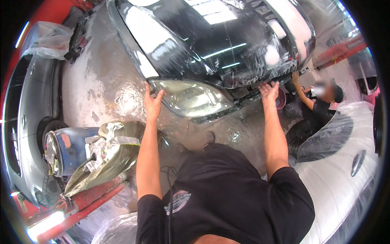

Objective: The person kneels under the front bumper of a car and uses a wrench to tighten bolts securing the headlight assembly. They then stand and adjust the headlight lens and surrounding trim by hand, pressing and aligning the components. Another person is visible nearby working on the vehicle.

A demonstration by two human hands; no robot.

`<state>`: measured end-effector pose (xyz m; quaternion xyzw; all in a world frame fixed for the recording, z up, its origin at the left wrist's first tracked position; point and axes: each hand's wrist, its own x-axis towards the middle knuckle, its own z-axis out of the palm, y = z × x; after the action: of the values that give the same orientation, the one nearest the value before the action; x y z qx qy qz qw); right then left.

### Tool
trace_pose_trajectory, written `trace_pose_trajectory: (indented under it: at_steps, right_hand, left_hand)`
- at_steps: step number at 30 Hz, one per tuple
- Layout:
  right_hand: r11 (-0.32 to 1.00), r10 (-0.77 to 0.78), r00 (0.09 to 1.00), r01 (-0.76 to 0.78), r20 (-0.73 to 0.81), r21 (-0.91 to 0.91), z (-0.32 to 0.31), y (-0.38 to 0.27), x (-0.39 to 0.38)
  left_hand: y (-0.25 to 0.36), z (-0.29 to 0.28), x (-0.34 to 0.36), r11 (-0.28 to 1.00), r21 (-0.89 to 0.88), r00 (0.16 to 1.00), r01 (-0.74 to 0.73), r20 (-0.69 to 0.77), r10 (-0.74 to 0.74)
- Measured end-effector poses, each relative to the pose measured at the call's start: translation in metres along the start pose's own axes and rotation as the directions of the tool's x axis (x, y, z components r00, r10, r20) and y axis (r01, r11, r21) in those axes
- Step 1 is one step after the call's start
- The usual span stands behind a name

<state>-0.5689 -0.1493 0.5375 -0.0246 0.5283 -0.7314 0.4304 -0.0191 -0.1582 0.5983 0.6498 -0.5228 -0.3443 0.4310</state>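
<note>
A black car with a glossy hood (219, 49) stands in front of me, its paint streaked with reflections and smears. At its near left corner is a clouded headlight (195, 98). My left hand (153, 103) is at the headlight's outer corner, index finger and thumb stretched apart. Palm up, my right hand (269, 92) reaches the car's front edge below the hood, with its fingers loosely spread. A dark strip (219, 114) runs under the headlight. Whether the right fingertips press on the edge cannot be made out.
Another person (315, 103) crouches at right, one hand on the car's front, near a bucket (280, 99). A silver car (30, 110) stands at left. Beside it are a blue drum (73, 148) and an olive bag (132, 136) of litter. A plastic-covered car (341, 175) is at right.
</note>
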Motion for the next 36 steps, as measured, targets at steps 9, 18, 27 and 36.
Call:
trace_pose_trajectory:
  at_steps: [9, 18, 27, 36]
  right_hand:
    - [0.99, -0.14, 0.967, 0.144, -0.211, 0.002, 0.047, 0.023, 0.059]
    - [0.979, -0.199, 0.9, 0.163, -0.389, -0.122, 0.061, 0.014, 0.048]
    - [0.9, -0.341, 0.728, 0.072, -0.595, -0.429, 0.094, 0.01, 0.028]
    - [0.835, -0.462, 0.681, 0.119, -0.568, -0.537, 0.091, 0.007, 0.029]
  left_hand:
    - [0.006, 0.0, -0.002, 0.985, -0.164, 0.998, 0.054, 0.03, -0.05]
    - [-0.004, -0.002, 0.007, 0.972, -0.165, 0.979, 0.168, 0.141, -0.145]
    - [0.016, 0.004, 0.002, 0.948, -0.254, 0.98, 0.19, 0.11, -0.166]
    - [0.007, 0.009, 0.001, 0.949, -0.284, 0.987, 0.139, 0.119, -0.109]
